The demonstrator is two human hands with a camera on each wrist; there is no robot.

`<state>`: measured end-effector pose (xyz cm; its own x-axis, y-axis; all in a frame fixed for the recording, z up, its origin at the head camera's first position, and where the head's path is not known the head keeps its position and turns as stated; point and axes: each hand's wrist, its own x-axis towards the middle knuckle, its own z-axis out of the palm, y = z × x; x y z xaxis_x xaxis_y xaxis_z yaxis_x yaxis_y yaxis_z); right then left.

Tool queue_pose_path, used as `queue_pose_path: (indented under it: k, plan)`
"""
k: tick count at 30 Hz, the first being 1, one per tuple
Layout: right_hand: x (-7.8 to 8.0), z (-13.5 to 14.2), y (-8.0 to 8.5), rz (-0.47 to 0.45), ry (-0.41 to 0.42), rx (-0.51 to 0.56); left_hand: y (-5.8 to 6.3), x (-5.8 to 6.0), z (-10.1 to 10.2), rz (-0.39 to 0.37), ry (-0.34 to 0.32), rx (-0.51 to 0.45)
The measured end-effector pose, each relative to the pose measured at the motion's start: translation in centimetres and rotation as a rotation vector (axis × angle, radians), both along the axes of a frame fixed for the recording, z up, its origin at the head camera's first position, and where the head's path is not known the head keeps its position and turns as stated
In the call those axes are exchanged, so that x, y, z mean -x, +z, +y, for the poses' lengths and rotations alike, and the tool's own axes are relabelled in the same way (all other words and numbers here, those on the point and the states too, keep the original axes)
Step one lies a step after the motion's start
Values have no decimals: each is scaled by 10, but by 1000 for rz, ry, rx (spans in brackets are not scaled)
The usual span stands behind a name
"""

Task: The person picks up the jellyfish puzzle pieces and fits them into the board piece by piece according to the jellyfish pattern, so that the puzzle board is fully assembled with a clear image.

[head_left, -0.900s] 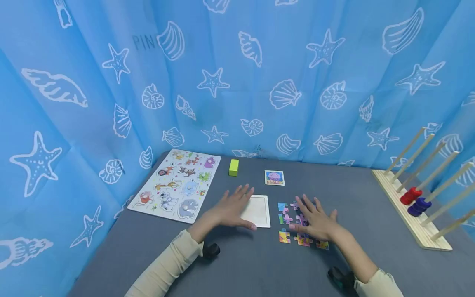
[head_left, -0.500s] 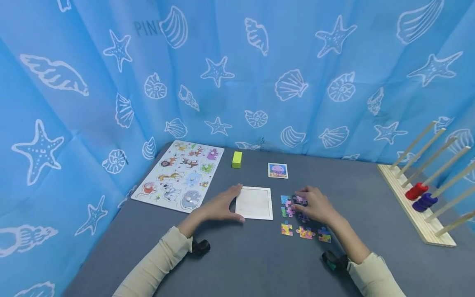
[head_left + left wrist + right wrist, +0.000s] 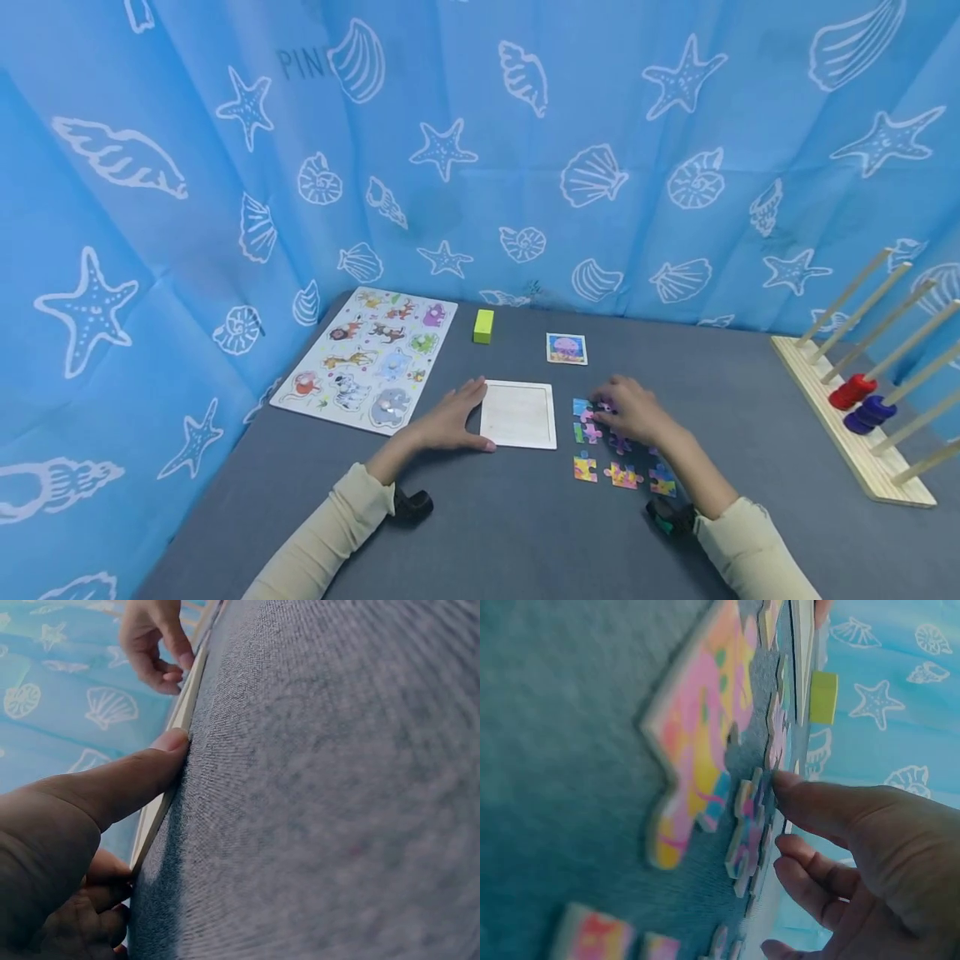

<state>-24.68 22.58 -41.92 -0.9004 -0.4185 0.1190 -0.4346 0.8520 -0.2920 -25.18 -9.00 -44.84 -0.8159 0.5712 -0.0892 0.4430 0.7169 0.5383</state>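
My left hand (image 3: 446, 421) lies along the left side of a square wooden puzzle tray (image 3: 517, 415). Its thumb presses the near edge, and its fingertips hold the far left corner. In the left wrist view, the thumb (image 3: 142, 776) lies on the thin tray edge (image 3: 154, 817). To the tray's right, my right hand (image 3: 632, 412) bends down over the jigsaw pieces (image 3: 585, 468). The right wrist view shows a gap between its thumb (image 3: 817, 802) and curled fingers, with a purple-pink piece (image 3: 746, 829) close beside them. Part of the far row hides under this hand.
Behind the tray lie a jellyfish picture card (image 3: 566, 348) and a yellow-green block (image 3: 483, 326). A white animal peg puzzle (image 3: 367, 358) is at the left. On the right stands a wooden peg rack (image 3: 847, 417) with red and purple rings. A blue curtain (image 3: 465, 192) hangs behind.
My left hand has moved from above the tray down onto its left side. The right hand, spread over the pieces earlier, has drawn its fingers together and lowered toward the far row.
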Motion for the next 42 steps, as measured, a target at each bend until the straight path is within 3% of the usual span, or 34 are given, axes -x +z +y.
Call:
queue_pose_path:
  k: [10,20,26,35,42]
  plan:
    - [5,-11,4,58,-2,-61,0,-1,0,-11,-6,-5]
    - [13,-80,1,95,92,-42,-3,1,-1,-3,-2,24]
    - [13,-105,-8,89,56,60,-2,2,-1,-14,-2,5]
    - [19,-107,-23,-86,-34,362,0,1,-2,-33,3,-3]
    - [21,-111,-26,-72,-58,361,2,0,-1,-36,2,-7]
